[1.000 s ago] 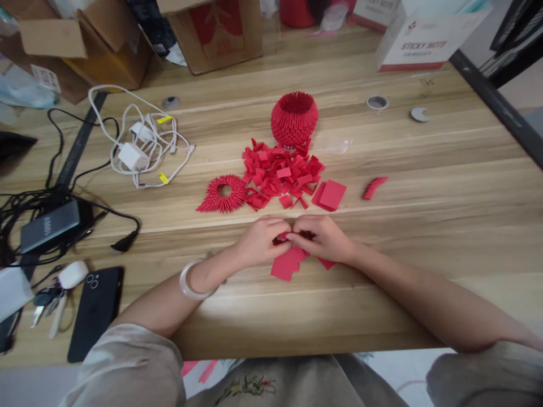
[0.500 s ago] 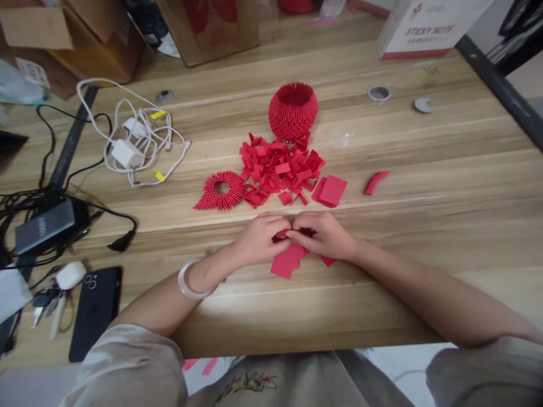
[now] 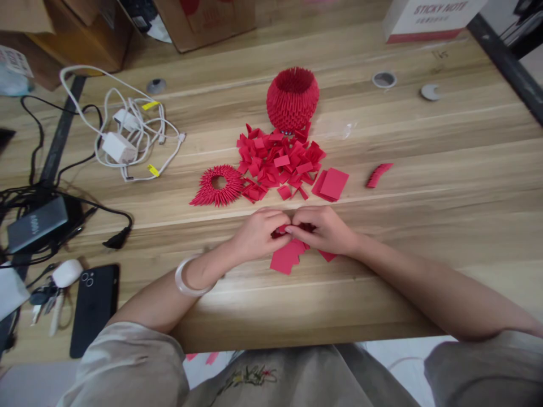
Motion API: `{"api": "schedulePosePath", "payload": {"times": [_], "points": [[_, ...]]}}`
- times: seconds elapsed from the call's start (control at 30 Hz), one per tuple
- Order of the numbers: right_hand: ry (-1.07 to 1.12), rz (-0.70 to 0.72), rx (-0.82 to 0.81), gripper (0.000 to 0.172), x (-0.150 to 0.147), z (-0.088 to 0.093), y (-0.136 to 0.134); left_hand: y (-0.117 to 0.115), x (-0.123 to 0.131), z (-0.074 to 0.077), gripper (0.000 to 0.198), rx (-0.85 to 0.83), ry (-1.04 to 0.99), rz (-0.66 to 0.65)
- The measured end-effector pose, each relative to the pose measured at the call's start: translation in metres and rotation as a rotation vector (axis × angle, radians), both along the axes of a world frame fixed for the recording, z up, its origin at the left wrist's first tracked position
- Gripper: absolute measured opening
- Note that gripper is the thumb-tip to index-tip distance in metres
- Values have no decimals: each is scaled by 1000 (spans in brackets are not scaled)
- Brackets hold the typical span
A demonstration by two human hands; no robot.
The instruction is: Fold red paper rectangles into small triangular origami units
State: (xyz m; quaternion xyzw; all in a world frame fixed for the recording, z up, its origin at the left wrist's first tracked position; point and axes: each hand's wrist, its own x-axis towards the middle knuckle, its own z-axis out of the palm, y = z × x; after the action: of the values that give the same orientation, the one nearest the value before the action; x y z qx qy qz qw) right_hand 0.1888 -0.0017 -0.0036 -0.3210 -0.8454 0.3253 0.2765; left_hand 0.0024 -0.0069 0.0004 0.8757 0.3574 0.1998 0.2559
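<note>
My left hand [image 3: 265,230] and my right hand [image 3: 324,229] meet near the middle of the table, fingers closed on a small red paper piece [image 3: 281,229] mostly hidden between them. Beneath them lie flat red paper sheets [image 3: 285,261]. Just beyond is a heap of folded red paper pieces [image 3: 275,161], with a short stack of red paper [image 3: 332,184] at its right. Left of the heap rests a spiky red paper ring [image 3: 218,185] with a pointed side. A round red folded-paper vase [image 3: 292,99] stands behind the heap. A small curved row of red pieces [image 3: 378,174] lies to the right.
White charging cables with adapters [image 3: 121,147], a black power brick [image 3: 38,224], keys [image 3: 46,297] and a black phone [image 3: 94,311] occupy the left side. Cardboard boxes [image 3: 207,25] and a sticky note box [image 3: 428,21] stand at the back. The table's front edge [image 3: 309,343] is close to my body.
The view has tilted slightly, so things on the table appear a little higher. Both hands stay together on the small red paper piece with barely any finger movement.
</note>
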Motion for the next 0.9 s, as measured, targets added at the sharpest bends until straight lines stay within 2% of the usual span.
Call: {"api": "schedulePosePath", "payload": {"times": [0.2,0.9], "points": [[6,0,-1,28,1,0,0,0,0,0,16,13,20,-17],[-11,11,-31,30,2,2,0,1,0,-2,20,14,7,-12]]}}
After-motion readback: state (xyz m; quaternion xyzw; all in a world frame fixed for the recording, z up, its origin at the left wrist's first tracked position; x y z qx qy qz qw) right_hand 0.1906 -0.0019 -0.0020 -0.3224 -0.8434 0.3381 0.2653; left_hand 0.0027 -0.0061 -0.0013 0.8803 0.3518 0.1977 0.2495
